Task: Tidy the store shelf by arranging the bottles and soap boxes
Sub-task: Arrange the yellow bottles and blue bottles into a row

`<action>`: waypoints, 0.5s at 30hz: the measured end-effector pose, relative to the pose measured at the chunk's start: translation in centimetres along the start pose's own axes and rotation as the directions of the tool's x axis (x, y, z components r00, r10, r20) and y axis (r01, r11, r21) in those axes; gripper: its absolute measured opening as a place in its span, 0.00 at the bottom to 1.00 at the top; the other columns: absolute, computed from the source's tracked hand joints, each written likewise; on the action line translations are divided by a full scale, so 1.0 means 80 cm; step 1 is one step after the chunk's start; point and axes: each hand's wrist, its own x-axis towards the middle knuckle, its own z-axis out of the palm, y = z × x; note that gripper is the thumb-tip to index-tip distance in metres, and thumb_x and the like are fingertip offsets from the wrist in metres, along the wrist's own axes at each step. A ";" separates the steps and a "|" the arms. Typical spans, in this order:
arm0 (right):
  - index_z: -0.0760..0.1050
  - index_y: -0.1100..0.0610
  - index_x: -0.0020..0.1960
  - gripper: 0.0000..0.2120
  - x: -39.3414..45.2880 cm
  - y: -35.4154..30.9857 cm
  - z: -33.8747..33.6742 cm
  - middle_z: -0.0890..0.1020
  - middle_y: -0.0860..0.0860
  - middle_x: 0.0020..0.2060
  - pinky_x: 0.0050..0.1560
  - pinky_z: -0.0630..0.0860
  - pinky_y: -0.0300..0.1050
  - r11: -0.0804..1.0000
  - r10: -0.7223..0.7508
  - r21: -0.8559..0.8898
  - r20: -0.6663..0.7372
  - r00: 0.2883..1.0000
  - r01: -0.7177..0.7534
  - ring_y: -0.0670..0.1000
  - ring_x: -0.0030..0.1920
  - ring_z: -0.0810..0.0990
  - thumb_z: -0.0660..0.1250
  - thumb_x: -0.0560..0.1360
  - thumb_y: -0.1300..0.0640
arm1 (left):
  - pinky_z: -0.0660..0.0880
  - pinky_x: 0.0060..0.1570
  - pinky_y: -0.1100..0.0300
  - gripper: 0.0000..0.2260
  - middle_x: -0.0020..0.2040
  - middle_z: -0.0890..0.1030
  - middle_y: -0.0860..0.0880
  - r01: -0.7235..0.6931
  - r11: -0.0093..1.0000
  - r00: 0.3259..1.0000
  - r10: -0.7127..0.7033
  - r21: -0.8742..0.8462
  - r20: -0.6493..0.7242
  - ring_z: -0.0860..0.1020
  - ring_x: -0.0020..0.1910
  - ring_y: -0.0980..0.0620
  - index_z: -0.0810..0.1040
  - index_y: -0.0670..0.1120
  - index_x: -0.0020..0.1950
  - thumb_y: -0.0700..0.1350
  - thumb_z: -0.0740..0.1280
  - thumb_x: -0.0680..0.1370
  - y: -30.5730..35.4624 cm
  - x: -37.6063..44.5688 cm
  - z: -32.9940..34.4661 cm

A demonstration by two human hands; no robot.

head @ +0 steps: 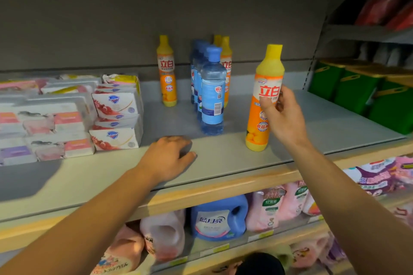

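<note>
Head view — bottle (263,100) near shelf edge (223,182)

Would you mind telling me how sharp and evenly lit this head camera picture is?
Head view: the yellow bottle in the right hand and the blue bottle read sharp; the soap boxes at far left are smeared; the wide lens bends the shelf edge; a dark shadow lies at front left, beyond the left hand.
</note>
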 end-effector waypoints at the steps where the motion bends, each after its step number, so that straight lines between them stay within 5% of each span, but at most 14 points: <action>1: 0.68 0.48 0.69 0.21 -0.003 0.006 0.000 0.78 0.41 0.56 0.52 0.77 0.35 1.000 -0.002 -0.019 0.026 1.000 0.002 0.36 0.52 0.78 0.68 0.78 0.50 | 0.74 0.49 0.53 0.13 0.42 0.76 0.52 0.007 1.000 1.000 -0.007 -0.003 0.006 0.76 0.50 0.45 0.72 0.51 0.42 0.59 0.60 0.75 0.000 0.000 0.000; 3: 0.65 0.46 0.69 0.24 -0.012 0.020 -0.003 0.77 0.43 0.58 0.51 0.75 0.34 0.997 0.013 -0.076 0.096 0.995 -0.005 0.37 0.53 0.77 0.71 0.76 0.53 | 0.74 0.53 0.53 0.16 0.49 0.80 0.51 0.013 1.000 1.000 -0.013 0.005 0.020 0.77 0.54 0.45 0.78 0.50 0.51 0.60 0.60 0.75 -0.001 0.001 0.000; 6: 0.65 0.50 0.70 0.29 -0.029 0.043 -0.006 0.77 0.49 0.63 0.56 0.75 0.45 0.972 0.075 -0.234 0.170 0.983 -0.033 0.47 0.56 0.78 0.73 0.74 0.52 | 0.74 0.56 0.52 0.22 0.54 0.81 0.51 0.027 1.000 0.999 -0.028 0.015 0.025 0.77 0.57 0.45 0.79 0.51 0.57 0.62 0.57 0.73 -0.001 0.002 0.003; 15: 0.64 0.56 0.73 0.30 0.022 0.063 0.042 0.77 0.53 0.66 0.63 0.73 0.51 0.956 0.087 -0.291 0.146 0.986 -0.041 0.56 0.63 0.77 0.72 0.76 0.53 | 0.74 0.56 0.51 0.27 0.54 0.82 0.52 0.035 0.999 0.999 -0.035 0.012 -0.025 0.78 0.55 0.46 0.79 0.50 0.54 0.66 0.53 0.70 -0.003 0.004 0.007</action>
